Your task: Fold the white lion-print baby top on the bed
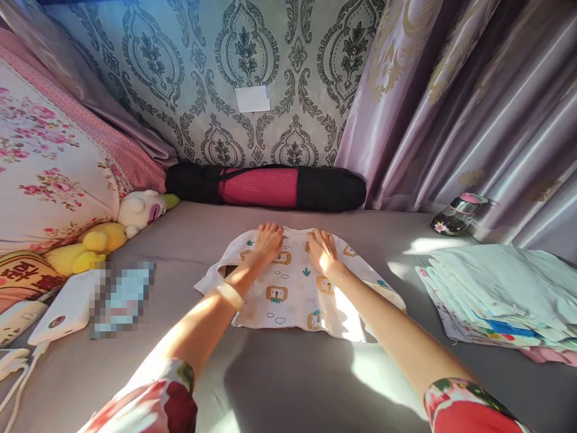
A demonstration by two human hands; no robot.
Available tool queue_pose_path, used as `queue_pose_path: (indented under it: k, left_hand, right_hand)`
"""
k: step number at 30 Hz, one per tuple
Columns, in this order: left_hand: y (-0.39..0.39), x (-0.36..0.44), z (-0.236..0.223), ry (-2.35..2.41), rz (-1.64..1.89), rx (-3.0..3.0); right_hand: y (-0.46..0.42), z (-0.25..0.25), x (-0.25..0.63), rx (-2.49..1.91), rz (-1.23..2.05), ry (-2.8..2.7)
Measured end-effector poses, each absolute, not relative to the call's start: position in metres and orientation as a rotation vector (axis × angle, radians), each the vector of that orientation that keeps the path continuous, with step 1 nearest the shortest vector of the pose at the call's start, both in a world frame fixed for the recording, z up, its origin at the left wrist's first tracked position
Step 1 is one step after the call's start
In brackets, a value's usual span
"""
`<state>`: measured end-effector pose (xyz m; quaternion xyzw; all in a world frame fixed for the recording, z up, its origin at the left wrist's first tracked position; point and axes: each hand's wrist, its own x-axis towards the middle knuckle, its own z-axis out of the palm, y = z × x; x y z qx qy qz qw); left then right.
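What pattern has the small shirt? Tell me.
The small shirt has orange lion faces and clouds on white; head view.

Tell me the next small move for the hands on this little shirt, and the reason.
I'd probably slide the left hand outward and smooth the sleeve on that side. Both it and the right hand are near the neckline of the shirt, while a dark gap shows beside that sleeve, so it seems not to lie quite flat.

Hard, bright light whitens the shirt [295, 288] just nearer than the right hand [323, 250]; farther in, shadow darkens the bed [288, 385]. Left of the left hand [269, 242], one patch [124, 297] is pixelated. The edges look stretched.
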<state>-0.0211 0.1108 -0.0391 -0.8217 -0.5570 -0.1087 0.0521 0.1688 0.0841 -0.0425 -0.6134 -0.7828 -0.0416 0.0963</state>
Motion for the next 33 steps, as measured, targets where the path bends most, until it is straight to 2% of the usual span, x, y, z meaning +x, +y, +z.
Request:
queue_pose_path:
  k: [3,9,16,19,22,24,30,33]
  left_hand:
    - [0.095,-0.019,-0.050,-1.665,-0.285,-2.644]
    - [0.084,-0.022,-0.077,-1.810,-0.162,-2.691]
    - [0.086,-0.021,-0.072,-1.839,-0.071,-2.730]
    - [0.087,-0.021,-0.070,-1.838,-0.053,-2.744]
    - [0.088,-0.022,-0.070,-1.853,-0.047,-2.754]
    - [0.088,-0.021,-0.068,-1.856,-0.039,-2.745]
    - [0.088,0.008,-0.060,-1.835,-0.239,-2.609]
    - [0.090,0.039,-0.056,-1.750,-0.351,-2.711]
  right_hand:
    - [0.068,-0.055,0.159,-1.738,0.002,-2.407]
    - [0.064,-0.074,0.154,-1.864,0.170,-2.356]
    - [0.065,-0.067,0.152,-1.867,0.256,-2.367]
    - [0.061,-0.053,0.161,-1.734,0.327,-2.387]
    - [0.057,-0.035,0.190,-1.564,0.274,-2.196]
    - [0.053,-0.026,0.222,-1.616,0.295,-1.974]
    - [0.023,-0.033,0.329,-1.947,0.737,-1.347]
    - [0.006,-0.047,0.350,-1.982,0.941,-1.328]
